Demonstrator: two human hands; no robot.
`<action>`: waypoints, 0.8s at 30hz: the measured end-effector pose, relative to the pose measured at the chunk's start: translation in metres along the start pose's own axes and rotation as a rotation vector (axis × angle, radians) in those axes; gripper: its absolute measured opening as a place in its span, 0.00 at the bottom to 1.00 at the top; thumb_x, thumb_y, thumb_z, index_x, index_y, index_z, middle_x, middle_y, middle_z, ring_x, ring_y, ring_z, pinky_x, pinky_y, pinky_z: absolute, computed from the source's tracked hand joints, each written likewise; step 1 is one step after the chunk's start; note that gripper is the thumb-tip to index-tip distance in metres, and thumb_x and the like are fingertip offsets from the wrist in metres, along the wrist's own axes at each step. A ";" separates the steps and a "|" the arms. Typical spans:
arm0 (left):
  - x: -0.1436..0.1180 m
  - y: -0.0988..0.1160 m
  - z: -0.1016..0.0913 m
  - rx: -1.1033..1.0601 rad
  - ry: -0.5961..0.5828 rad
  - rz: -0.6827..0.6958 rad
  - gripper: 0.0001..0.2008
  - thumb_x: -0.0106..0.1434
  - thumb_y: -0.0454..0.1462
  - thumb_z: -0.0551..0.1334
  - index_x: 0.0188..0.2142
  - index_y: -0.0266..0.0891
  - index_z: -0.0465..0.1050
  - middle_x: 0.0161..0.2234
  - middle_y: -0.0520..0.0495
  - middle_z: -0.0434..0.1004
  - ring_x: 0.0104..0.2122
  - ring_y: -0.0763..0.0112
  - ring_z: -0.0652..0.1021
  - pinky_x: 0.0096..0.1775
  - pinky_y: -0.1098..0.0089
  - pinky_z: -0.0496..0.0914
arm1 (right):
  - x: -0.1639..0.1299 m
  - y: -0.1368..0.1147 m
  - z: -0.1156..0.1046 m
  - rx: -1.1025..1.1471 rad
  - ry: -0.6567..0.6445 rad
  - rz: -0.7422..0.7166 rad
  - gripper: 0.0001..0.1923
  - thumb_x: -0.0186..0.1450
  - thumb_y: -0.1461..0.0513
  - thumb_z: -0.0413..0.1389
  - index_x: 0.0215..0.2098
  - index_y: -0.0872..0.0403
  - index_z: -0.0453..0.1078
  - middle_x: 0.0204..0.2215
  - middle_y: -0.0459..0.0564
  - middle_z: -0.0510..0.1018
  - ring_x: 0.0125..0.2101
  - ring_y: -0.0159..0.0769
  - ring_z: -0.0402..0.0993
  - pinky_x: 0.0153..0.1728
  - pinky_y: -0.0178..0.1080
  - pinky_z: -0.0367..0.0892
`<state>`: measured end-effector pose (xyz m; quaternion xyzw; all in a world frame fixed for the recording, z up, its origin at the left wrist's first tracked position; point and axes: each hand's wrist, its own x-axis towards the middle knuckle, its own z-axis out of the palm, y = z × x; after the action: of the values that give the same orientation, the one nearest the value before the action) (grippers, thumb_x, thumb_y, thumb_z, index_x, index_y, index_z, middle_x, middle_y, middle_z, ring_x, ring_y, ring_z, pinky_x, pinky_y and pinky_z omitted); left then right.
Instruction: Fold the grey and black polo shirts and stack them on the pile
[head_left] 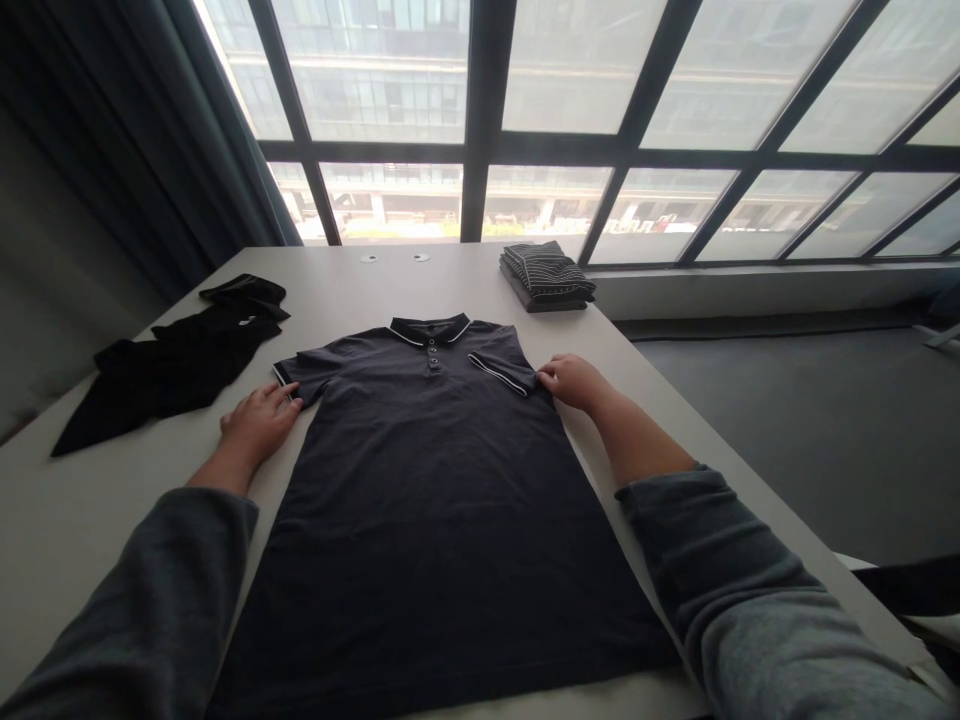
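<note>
Polo shirt hem cut off — hands at sleeves.

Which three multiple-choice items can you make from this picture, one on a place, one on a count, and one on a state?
1. Where is the folded striped pile?
A. At the far edge of the table, by the window
B. Under the polo shirt
C. On the floor

2. How many buttons show below the collar of the polo shirt?
A. Five
B. Two
C. None

3. How does the polo shirt lie?
A. Rolled into a ball
B. Folded in half
C. Spread flat, front up

Right letters:
1. A, the pile sits at the table's far side, before the glass.
2. B, two pale buttons show on the placket.
3. C, the shirt lies open, with the left hand and the right hand at its sleeves.
</note>
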<state>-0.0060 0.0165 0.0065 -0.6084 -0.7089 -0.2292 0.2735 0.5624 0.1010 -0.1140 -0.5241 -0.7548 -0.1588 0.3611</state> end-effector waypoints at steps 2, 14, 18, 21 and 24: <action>0.000 0.001 0.001 0.006 -0.006 0.000 0.29 0.74 0.54 0.50 0.69 0.52 0.69 0.72 0.37 0.64 0.70 0.39 0.65 0.65 0.36 0.61 | 0.006 -0.002 -0.002 0.021 0.083 -0.008 0.18 0.75 0.61 0.52 0.51 0.57 0.84 0.49 0.58 0.84 0.50 0.46 0.79 0.57 0.41 0.68; -0.042 0.068 -0.042 0.043 0.216 0.227 0.22 0.72 0.46 0.55 0.57 0.41 0.78 0.56 0.36 0.79 0.57 0.44 0.77 0.56 0.49 0.70 | 0.092 0.026 0.031 0.244 0.056 0.071 0.28 0.69 0.69 0.50 0.66 0.57 0.74 0.63 0.56 0.77 0.63 0.43 0.73 0.66 0.39 0.63; -0.077 0.170 -0.050 0.003 -0.047 0.762 0.15 0.74 0.43 0.55 0.48 0.44 0.80 0.46 0.45 0.84 0.46 0.58 0.82 0.50 0.62 0.71 | 0.104 0.046 0.051 0.317 0.142 -0.003 0.29 0.68 0.69 0.51 0.66 0.58 0.73 0.62 0.57 0.78 0.61 0.43 0.74 0.66 0.39 0.62; -0.096 0.256 -0.039 0.110 -0.111 1.002 0.11 0.74 0.41 0.58 0.44 0.44 0.80 0.40 0.46 0.83 0.41 0.61 0.81 0.45 0.63 0.71 | 0.117 0.053 0.057 0.292 0.212 0.034 0.26 0.70 0.67 0.53 0.65 0.54 0.75 0.55 0.57 0.82 0.54 0.45 0.77 0.62 0.41 0.66; -0.094 0.327 -0.021 0.159 -0.061 1.048 0.10 0.73 0.41 0.61 0.45 0.41 0.80 0.42 0.43 0.82 0.42 0.58 0.80 0.44 0.62 0.71 | 0.133 0.054 0.056 0.244 0.214 0.002 0.24 0.70 0.66 0.55 0.62 0.51 0.78 0.51 0.56 0.82 0.51 0.45 0.76 0.59 0.41 0.66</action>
<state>0.3300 -0.0160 -0.0430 -0.8649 -0.3327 0.0102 0.3758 0.5651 0.2473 -0.0649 -0.4574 -0.7251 -0.1206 0.5005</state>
